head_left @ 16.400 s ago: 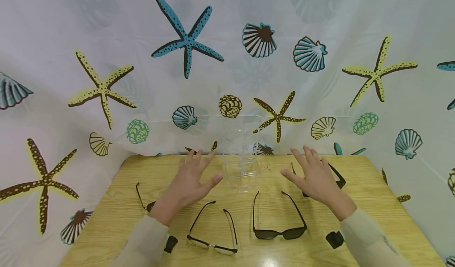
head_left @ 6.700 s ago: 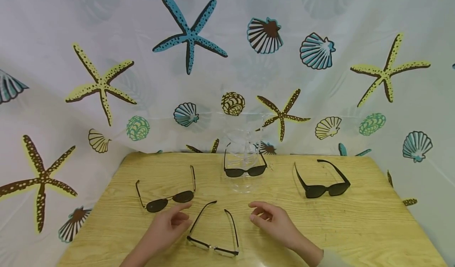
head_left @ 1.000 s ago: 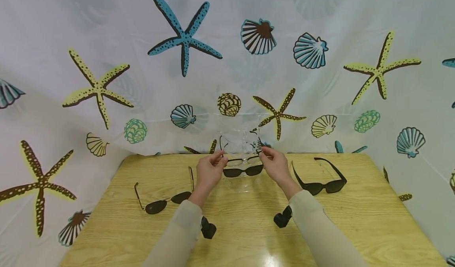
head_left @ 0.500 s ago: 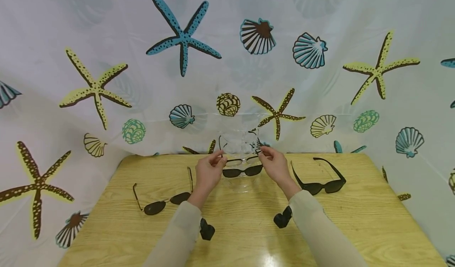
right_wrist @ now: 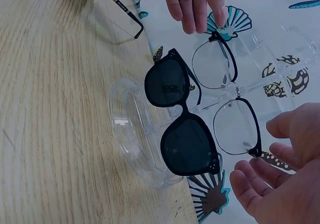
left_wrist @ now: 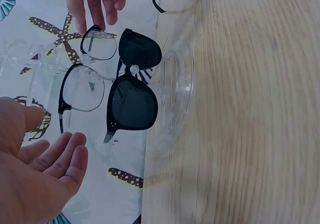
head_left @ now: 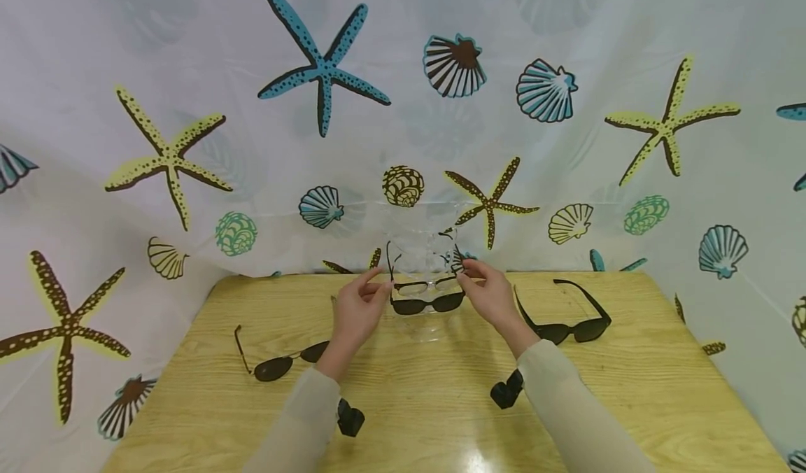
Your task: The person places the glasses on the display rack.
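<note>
A clear acrylic glasses stand point(right_wrist: 118, 121) stands at the back middle of the table. Half-rim eyeglasses point(right_wrist: 237, 126) with black brows rest on it, just above a pair of black sunglasses point(right_wrist: 189, 143) on a lower level. My left hand point(head_left: 360, 308) is beside the left end of the eyeglasses, its fingers loose and a small gap between them and the frame. At the other end, my right hand point(head_left: 492, 294) has its fingertips right at the hinge, thumb and fingers spread apart.
Aviator sunglasses point(head_left: 273, 369) lie on the left of the wooden table point(head_left: 428, 403), partly behind my left wrist. Black sunglasses point(head_left: 588, 329) lie at the right, close to my right forearm. A seashell-print curtain point(head_left: 378, 144) hangs right behind the stand.
Earlier the eyeglasses lay at the front of the table; they now sit on the stand above the sunglasses placed before. In the last half second my left hand let go and drew left.
</note>
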The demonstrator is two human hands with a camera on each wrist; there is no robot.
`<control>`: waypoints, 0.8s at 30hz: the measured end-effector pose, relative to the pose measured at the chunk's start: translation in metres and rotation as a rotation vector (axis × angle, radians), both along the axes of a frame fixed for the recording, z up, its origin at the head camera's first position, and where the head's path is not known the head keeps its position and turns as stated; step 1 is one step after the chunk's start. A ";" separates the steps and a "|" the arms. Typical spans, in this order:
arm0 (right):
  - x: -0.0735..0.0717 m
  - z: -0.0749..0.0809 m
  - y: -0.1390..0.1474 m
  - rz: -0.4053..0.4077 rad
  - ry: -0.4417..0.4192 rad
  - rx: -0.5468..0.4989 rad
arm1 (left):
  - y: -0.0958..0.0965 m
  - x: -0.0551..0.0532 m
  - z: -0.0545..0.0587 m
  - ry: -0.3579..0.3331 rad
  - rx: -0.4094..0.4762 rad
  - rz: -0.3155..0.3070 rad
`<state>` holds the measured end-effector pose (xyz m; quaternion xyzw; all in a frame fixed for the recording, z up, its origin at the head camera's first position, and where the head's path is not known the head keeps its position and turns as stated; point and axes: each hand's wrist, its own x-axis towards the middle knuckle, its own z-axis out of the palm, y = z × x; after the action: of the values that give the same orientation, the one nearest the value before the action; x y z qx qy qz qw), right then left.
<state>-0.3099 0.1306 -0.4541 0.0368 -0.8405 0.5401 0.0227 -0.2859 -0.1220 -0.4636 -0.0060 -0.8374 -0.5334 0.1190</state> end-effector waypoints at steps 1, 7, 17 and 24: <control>0.002 0.000 0.001 -0.001 0.001 0.000 | -0.003 0.003 0.000 -0.008 -0.013 -0.001; 0.014 0.000 0.005 -0.019 -0.003 -0.019 | -0.027 0.028 0.002 -0.043 -0.064 0.001; 0.036 -0.006 -0.014 0.023 0.024 -0.182 | -0.082 0.068 0.017 -0.063 -0.149 0.016; 0.048 -0.009 -0.040 0.113 0.017 -0.225 | -0.117 0.084 0.014 -0.080 -0.176 0.073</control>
<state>-0.2616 0.0909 -0.4634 0.0857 -0.7710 0.6310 0.0032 -0.2018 -0.2389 -0.4501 0.0355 -0.8848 -0.4528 0.1040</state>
